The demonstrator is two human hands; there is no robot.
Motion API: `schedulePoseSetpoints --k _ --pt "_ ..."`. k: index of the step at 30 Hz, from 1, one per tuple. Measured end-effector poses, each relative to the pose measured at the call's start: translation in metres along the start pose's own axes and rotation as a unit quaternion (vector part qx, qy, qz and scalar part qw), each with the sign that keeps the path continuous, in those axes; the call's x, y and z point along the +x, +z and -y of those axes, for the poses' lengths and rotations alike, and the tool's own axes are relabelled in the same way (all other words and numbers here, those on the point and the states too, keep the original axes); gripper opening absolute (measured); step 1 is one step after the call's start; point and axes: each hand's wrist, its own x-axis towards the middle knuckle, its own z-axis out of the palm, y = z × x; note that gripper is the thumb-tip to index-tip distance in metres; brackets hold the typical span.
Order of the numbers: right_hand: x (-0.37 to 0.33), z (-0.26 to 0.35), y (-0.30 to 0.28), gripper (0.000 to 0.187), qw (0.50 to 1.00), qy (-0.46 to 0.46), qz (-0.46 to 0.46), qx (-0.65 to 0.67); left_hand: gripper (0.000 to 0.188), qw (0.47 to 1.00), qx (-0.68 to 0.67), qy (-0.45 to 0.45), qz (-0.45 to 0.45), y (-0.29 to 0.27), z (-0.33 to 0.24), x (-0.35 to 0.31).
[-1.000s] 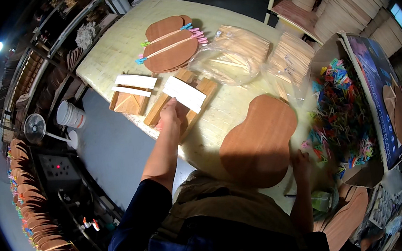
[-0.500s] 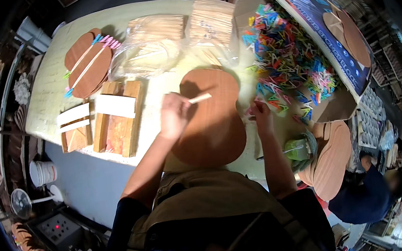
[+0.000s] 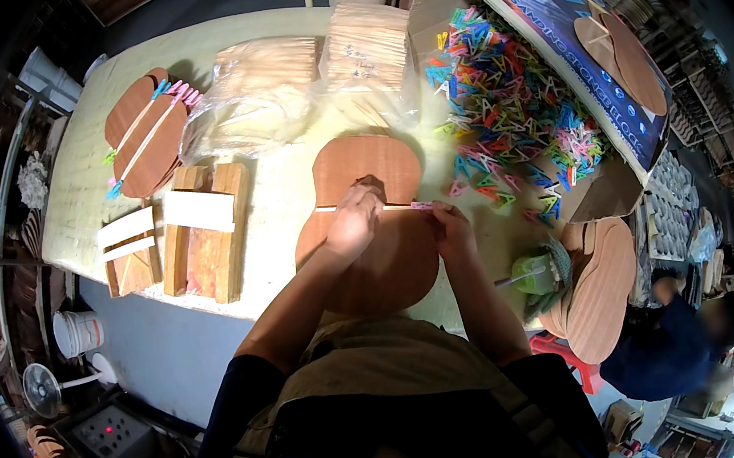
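Note:
A brown guitar-shaped wooden board [image 3: 380,272] lies flat on the table just in front of me. Across its waist runs a thin pale wooden strip [image 3: 397,207]. My left hand [image 3: 355,219] is closed at the middle of the strip, holding it down against the board; its fingertips are partly hidden. At the board's right edge, my right hand [image 3: 452,225] pinches a pink clothespin [image 3: 422,206] at the strip's right end. Whether the clothespin's jaws grip both strip and board I cannot make out. The strip's left end reaches the board's left edge.
A carton [image 3: 592,196] of colourful clothespins stands right. Bagged wooden sticks [image 3: 265,70] lie at the back. Clipped boards [image 3: 149,158] and wooden blocks [image 3: 229,234] sit left. Beside my right forearm are a green cup [image 3: 531,274] and stacked boards [image 3: 602,294]. A person [image 3: 665,345] works at far right.
My left hand has brought the strip down across the board and turned it level. My right hand has moved left from beside the clothespin pile to the strip's end with a pink clothespin.

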Motion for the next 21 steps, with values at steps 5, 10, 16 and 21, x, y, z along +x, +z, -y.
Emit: schedulePoseSetpoints --k 5,10,16,21 --pt "0.003 0.02 0.0 0.024 0.942 -0.024 -0.086 -0.323 0.013 1.0 0.014 -0.011 -0.009 -0.002 -0.003 -0.001" --pt "0.039 0.04 -0.011 0.038 0.459 -0.268 -0.231 -0.815 0.014 1.0 -0.003 0.008 -0.01 -0.002 0.001 -0.002" --pt "0.062 0.071 0.051 0.028 0.663 -0.261 -0.078 -0.697 0.008 0.999 -0.021 0.008 -0.025 -0.001 0.006 -0.003" --pt "0.064 0.026 0.136 0.022 0.635 -0.363 0.154 -0.665 0.006 0.999 -0.004 -0.001 -0.046 0.003 0.004 -0.004"
